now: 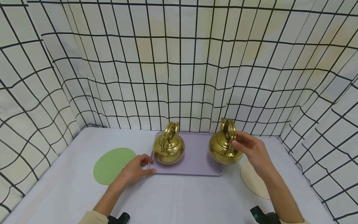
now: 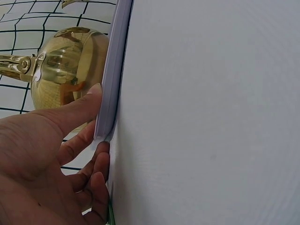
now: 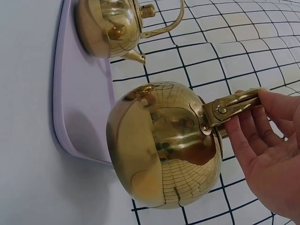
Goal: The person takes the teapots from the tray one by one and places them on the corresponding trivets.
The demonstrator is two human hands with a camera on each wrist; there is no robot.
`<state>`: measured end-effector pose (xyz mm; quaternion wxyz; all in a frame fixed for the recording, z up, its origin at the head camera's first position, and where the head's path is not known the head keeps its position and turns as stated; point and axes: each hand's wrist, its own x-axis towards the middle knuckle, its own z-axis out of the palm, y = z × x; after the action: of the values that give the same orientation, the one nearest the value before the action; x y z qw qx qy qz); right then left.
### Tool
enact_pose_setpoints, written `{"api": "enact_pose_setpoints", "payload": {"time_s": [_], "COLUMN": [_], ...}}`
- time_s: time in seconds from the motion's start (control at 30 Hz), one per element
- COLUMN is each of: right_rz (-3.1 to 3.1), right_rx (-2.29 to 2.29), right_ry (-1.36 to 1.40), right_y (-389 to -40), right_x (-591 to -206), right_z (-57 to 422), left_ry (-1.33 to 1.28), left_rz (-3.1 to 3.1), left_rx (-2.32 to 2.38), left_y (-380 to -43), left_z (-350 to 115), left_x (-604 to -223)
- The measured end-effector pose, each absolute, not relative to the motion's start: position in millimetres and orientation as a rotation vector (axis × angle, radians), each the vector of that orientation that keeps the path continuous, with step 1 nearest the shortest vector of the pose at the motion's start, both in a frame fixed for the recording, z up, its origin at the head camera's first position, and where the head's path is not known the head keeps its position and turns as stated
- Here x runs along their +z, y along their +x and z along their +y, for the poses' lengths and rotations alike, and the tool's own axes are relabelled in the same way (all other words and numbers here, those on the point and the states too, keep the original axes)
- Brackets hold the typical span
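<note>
A brass teapot stands on the left part of the lilac tray. My right hand grips the upright handle of a second brass teapot at the tray's right end. The right wrist view shows this second teapot raised, its round body off the tray. My left hand holds the tray's front left corner. In the left wrist view the thumb lies on the tray's rim, with the other fingers curled by the corner.
A green round mat lies on the white tabletop to the left. The cream round mat at right is partly covered by my right forearm. White cloth walls with a black grid surround the table's back and sides.
</note>
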<state>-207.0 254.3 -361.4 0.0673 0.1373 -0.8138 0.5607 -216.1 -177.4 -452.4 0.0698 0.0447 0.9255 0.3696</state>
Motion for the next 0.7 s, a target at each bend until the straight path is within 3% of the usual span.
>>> {"api": "enact_pose_setpoints", "payload": {"time_s": [0.7], "right_rz": [-2.437], "right_rx": [1.650], "right_ry": [0.386], "right_y": [-199.3], "right_x": [-359.4], "right_z": [263.3], "left_ry": [0.140], "left_rz": [2.789], "left_rx": [1.121], "left_y": [-214.5], "left_z": [-177.3], "left_x": [-450.4]}}
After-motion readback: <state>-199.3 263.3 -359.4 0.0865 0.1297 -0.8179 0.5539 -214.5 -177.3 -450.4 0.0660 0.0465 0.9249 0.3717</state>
